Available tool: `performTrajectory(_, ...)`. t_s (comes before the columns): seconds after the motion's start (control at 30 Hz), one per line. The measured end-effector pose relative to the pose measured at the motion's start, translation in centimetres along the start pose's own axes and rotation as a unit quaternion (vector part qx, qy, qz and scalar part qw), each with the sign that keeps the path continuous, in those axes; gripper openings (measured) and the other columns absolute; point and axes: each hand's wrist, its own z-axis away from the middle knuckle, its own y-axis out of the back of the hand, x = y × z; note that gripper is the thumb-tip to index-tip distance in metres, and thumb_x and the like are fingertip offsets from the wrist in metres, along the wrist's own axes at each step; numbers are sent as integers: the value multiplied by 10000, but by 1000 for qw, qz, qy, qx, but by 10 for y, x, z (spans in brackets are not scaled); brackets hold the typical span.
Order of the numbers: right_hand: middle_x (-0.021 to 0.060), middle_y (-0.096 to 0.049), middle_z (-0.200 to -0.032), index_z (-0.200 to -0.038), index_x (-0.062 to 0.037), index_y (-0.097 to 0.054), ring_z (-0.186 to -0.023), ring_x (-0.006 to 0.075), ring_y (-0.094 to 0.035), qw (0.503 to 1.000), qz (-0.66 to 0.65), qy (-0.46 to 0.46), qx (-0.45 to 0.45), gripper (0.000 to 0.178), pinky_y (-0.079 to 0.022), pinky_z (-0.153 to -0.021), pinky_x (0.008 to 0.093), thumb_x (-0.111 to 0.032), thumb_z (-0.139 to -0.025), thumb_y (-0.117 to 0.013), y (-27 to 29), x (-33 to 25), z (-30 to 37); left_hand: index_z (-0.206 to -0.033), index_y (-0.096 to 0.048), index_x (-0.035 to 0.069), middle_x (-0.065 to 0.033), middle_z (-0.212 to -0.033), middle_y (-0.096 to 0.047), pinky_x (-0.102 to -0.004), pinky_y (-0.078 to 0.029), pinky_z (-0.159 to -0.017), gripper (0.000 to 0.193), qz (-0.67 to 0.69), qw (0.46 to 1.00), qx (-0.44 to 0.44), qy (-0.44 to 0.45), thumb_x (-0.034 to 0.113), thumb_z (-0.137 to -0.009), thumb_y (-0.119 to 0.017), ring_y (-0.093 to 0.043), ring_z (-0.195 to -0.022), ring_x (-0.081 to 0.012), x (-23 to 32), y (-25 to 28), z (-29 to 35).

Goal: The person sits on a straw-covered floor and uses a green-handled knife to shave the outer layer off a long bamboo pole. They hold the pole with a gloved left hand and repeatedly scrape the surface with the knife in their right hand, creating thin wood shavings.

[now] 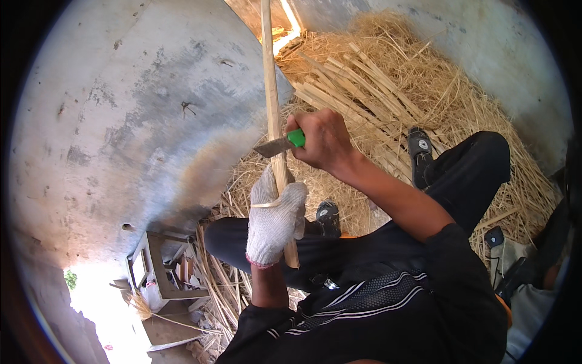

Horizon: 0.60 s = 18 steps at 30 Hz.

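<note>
My left hand [274, 215], in a white knitted glove, is wrapped round the lower part of a long pale strip of bamboo or wood [271, 85]. The strip stands nearly upright in the view, its lower end showing below the glove. My bare right hand [324, 138] grips the green handle of a knife [274, 147]. Its broad dark blade lies across the strip, just above the gloved hand. A thin pale shaving [265, 205] curls over the glove at the thumb.
Several split strips [357, 85] lie on a heap of fine straw-like shavings [388, 36] ahead. A grey wall [163, 109] rises close on the left. A small open cabinet [159, 267] with clutter stands at lower left. Part of another person [533, 303] shows at the right edge.
</note>
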Motion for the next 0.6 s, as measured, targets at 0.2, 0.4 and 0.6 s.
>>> performTrajectory(0.2, 81, -590, -484, -656, -51, -684, -366, 173, -529, 998, 32, -3, -46, 219, -416, -372, 316, -201, -807, -632, -39, 26, -16, -858, -437, 124, 29, -529, -394, -217, -293, -258, 169, 220, 973, -60, 27, 28, -876, -575, -374, -323, -75, -22, 10, -17)
performTrajectory(0.4, 71, -513, -463, -581, -19, -590, -371, 179, -485, 964, 132, -230, -10, 351, -383, -363, 358, -216, -871, -571, 9, 126, -111, -871, -481, 104, 53, -534, -422, -222, -291, -302, 135, 35, 982, -96, 160, 67, -869, -612, -389, -367, -58, -35, 4, 26)
performTrajectory(0.6, 32, -498, -511, -608, -37, -600, -475, 129, -479, 922, 107, -299, -222, 421, -400, -470, 384, -310, -926, -563, 33, 96, -56, -827, -400, 147, 41, -509, -377, -218, -254, -267, 256, 240, 968, -64, 45, 54, -865, -635, -341, -313, -78, -45, 22, -4)
